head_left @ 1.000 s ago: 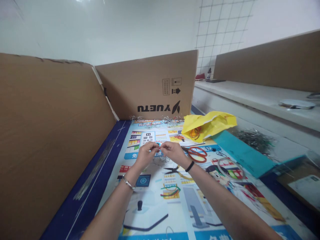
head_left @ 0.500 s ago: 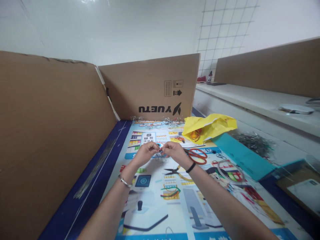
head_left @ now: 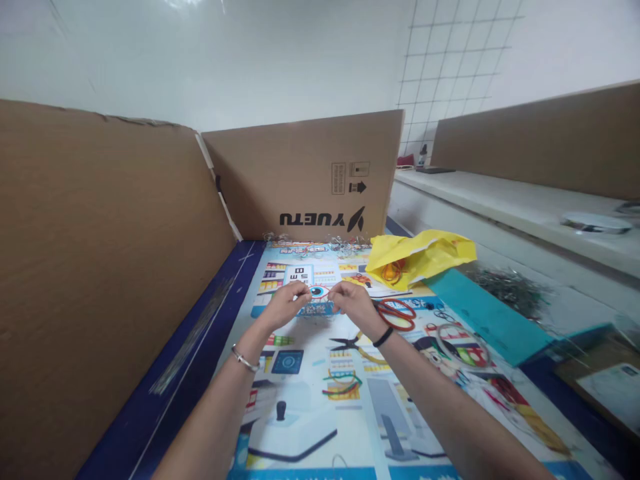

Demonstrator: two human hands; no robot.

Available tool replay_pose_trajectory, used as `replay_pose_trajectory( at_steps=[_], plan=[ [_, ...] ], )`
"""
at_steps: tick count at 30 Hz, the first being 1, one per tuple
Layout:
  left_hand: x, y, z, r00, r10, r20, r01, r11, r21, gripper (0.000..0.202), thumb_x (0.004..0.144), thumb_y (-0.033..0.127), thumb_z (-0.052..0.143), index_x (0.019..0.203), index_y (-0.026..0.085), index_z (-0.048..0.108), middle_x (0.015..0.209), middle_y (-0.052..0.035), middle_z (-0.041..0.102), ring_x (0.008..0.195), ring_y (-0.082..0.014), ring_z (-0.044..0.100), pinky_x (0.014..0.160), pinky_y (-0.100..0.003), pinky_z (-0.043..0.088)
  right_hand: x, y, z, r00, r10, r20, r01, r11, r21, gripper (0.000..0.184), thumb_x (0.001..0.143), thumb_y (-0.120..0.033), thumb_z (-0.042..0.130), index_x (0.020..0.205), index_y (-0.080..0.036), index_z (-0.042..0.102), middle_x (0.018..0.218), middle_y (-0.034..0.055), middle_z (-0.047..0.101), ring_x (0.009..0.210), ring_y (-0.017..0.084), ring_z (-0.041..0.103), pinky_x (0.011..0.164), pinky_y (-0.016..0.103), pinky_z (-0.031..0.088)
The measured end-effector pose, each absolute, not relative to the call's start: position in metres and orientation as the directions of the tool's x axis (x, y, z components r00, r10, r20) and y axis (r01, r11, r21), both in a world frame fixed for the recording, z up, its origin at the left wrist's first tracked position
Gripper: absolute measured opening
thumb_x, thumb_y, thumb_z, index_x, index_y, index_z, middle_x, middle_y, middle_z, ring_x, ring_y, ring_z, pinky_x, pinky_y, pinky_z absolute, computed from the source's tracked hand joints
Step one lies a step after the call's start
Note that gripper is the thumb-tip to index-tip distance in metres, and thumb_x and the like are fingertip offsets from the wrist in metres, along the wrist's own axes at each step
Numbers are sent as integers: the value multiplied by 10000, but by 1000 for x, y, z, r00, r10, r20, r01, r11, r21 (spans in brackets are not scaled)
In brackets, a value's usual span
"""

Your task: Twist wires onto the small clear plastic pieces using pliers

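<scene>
My left hand (head_left: pixel 285 307) and my right hand (head_left: pixel 353 303) hover over a colourful printed poster (head_left: pixel 320 400) on the table. Each hand is closed in a pinch, and the fingertips are a little apart. Between them runs something thin, too small to name. A small heap of clear or wire bits (head_left: pixel 320 317) lies on the poster just below the hands. Red-handled scissors (head_left: pixel 397 312) lie right of my right hand. Black pliers (head_left: pixel 345 344) rest near my right wrist.
Cardboard walls stand at the left (head_left: pixel 100 267) and at the back (head_left: pixel 305 180). A yellow bag (head_left: pixel 420 257) with rubber bands lies at the right. A teal sheet (head_left: pixel 480 310), a wire coil (head_left: pixel 457 337), coloured bands (head_left: pixel 340 383) and a pile of metal pieces (head_left: pixel 510 287) are nearby.
My hands have drawn apart slightly; a second ago the fingertips met. The view has tilted down a little.
</scene>
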State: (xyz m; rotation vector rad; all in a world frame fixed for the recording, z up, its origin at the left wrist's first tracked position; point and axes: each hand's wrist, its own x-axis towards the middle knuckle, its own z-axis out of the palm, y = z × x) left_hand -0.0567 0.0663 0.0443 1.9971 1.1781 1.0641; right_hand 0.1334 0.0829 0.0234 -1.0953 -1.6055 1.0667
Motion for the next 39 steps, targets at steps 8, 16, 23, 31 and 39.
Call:
replay_pose_trajectory(
  at_steps=[8,16,23,31,39],
  plan=[
    [-41,56,42,323,911,256,244,-341,908,296,823,351,499,604,157,459,807,-31,610,626,-101,484,594,-226,366,129,85,13,-255,942,217,181,267,-946,72,661,-226,523,619,-182,562,534,-44,534,455,98,515,458,204,398],
    [-38,59,32,271,952,140,-31,-137,990,269,800,401,554,737,140,539,750,-18,622,391,-17,261,408,-199,172,130,84,13,-233,934,272,227,325,-918,87,641,-202,486,574,-185,538,518,-42,513,477,102,473,484,208,382],
    [-33,60,34,197,974,112,44,-122,991,305,763,408,567,632,132,553,440,70,367,386,-38,230,416,-204,139,124,76,10,-175,912,370,324,408,-853,106,634,-158,499,537,-184,530,532,-32,526,544,112,469,532,207,355],
    [-39,60,37,223,971,90,146,-124,981,255,714,377,598,657,131,555,603,18,549,433,-45,382,448,-193,281,126,80,3,-294,846,445,346,528,-776,99,700,-175,502,656,-181,590,588,-33,586,528,95,502,513,186,377],
    [-36,60,39,227,969,100,305,-168,937,119,702,256,574,694,138,584,566,40,512,458,-68,454,481,-199,373,122,75,0,-217,785,580,479,603,-638,106,687,-137,503,627,-185,576,593,-14,580,552,109,507,544,206,371]
  ],
)
